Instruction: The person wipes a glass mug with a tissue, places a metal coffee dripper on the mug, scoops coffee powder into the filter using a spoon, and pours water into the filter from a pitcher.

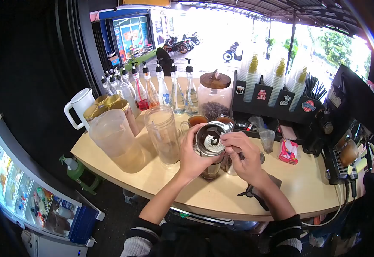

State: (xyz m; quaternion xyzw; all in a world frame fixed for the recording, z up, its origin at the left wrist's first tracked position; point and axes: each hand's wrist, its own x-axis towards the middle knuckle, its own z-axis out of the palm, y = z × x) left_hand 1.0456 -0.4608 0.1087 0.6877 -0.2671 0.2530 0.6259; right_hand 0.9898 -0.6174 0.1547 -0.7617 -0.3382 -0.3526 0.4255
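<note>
My left hand is wrapped round the side of a metal cup, which is tilted so that its inside shows. White stuff lies in the cup against dark contents. At the cup's right rim, the fingers of my right hand are pinched together; what they hold is too small to make out. Below the cup stands a glass with brown contents, partly hidden by my hands. Another metal vessel is partly covered by my right hand. Behind the cup are glass mugs of brown drink.
Left on the counter stand a frosted pitcher, a clear jar and a white jug. Pump bottles, a lidded jar and a cup rack line the back. A pink packet lies right.
</note>
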